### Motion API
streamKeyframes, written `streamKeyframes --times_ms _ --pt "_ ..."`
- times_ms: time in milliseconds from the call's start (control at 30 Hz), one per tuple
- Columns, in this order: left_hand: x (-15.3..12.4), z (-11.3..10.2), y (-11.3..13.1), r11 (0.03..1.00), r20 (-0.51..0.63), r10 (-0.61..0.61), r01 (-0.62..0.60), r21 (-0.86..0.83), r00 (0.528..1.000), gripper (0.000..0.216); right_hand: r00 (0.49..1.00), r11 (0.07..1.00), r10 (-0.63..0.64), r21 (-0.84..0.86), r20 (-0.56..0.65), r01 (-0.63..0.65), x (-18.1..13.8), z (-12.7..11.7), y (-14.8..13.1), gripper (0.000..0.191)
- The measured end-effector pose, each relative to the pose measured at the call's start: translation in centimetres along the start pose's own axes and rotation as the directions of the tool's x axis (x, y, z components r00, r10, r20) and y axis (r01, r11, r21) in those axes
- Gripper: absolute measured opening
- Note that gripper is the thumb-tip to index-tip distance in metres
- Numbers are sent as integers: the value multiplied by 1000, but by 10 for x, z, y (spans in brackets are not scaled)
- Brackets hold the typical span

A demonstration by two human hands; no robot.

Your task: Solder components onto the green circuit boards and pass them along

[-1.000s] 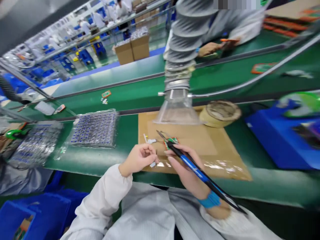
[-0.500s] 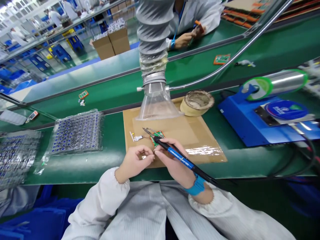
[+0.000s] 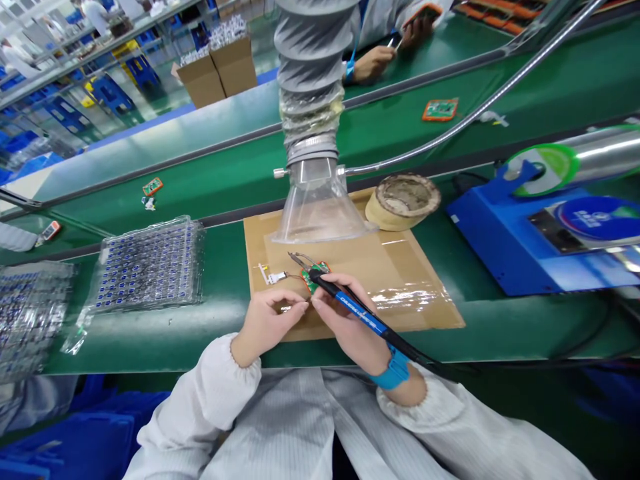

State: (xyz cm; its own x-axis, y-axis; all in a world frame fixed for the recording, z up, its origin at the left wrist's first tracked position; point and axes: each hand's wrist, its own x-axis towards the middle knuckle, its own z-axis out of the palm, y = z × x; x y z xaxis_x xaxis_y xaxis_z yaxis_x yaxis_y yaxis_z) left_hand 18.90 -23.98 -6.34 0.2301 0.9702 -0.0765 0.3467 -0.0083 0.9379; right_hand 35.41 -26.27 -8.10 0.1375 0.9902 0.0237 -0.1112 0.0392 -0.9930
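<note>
A blue and black soldering iron point(image 3: 357, 308) rests in my right hand point(image 3: 350, 327), its metal tip pointing away to the left over a small green circuit board point(image 3: 313, 275). My left hand point(image 3: 270, 320) is closed, thumb and forefinger pinched close to my right fingertips; whatever they pinch is too small to make out. The board has an orange edge and lies partly hidden behind the iron and my right hand. Thin wires run from it to a white connector piece point(image 3: 277, 277) on its left. Beneath everything lies a brown cardboard sheet point(image 3: 400, 267).
A clear fume hood point(image 3: 320, 213) hangs over the cardboard. Behind it sits a round tan pot point(image 3: 403, 203). To the right stands a blue soldering machine point(image 3: 490, 240); to the left lie clear trays point(image 3: 150, 267) of small parts. Across the line, a co-worker's hand point(image 3: 375, 65) works.
The view has shifted slightly. My hands stay close together, with the soldering iron held in nearly the same position. The co-worker's hands across the line have moved.
</note>
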Motion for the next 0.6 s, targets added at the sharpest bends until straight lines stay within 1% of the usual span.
streamKeyframes --times_ms 67,167,367,433,500,533,600 --pt "1 1 1 1000 14 0 -1 18 1000 16 1000 999 12 36 4 -13 1 0 1 32" --pt "2 1 3 999 40 4 -6 44 999 17 1000 996 21 83 20 -22 2 0 1 31" --pt "6 0 1 998 29 59 -59 16 998 15 1000 999 18 36 -22 -17 4 -2 0 27" --pt "10 -2 0 995 49 95 -97 33 994 16 1000 1000 -5 4 -28 5 5 -4 4 25" --pt "19 -6 -1 977 96 175 -185 109 980 15 997 997 -56 -48 -49 53 6 -8 9 23" --pt "24 -7 -1 954 125 223 -243 178 967 15 994 993 -87 -84 -71 81 6 -11 13 23" --pt "36 -10 -3 875 184 286 -335 350 940 14 982 977 -143 -174 -120 121 6 -20 19 25"
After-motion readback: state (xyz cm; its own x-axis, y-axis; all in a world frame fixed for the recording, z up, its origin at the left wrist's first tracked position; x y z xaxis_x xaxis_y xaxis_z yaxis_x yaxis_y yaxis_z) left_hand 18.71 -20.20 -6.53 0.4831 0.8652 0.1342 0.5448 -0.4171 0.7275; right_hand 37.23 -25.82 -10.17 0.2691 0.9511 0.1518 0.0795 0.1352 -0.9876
